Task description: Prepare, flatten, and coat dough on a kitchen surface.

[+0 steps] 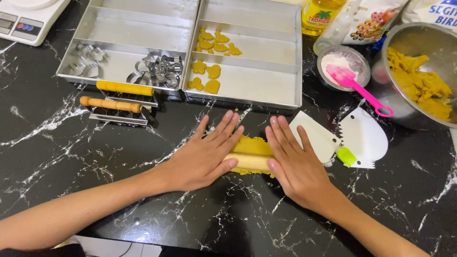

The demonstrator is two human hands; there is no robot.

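Note:
A pale wooden rolling pin (pixel 249 162) lies across a flat piece of yellow dough (pixel 252 144) on the black marble counter (pixel 71 147). My left hand (pixel 202 157) rests palm down on the pin's left end, fingers stretched out flat. My right hand (pixel 295 164) presses flat on its right end the same way. Only the short middle stretch of the pin shows between the two hands. Both hands lie on the pin rather than gripping it.
Two metal trays stand behind: the right tray (pixel 285 62) holds several cut dough shapes (pixel 212 45), the left tray (pixel 76 52) metal cookie cutters (pixel 154 69). A steel bowl of dough (pixel 421 78), flour bowl with pink spatula (pixel 359 85), white scrapers (pixel 362 135), wooden-handled cutters (pixel 112 103), a scale (pixel 28 16).

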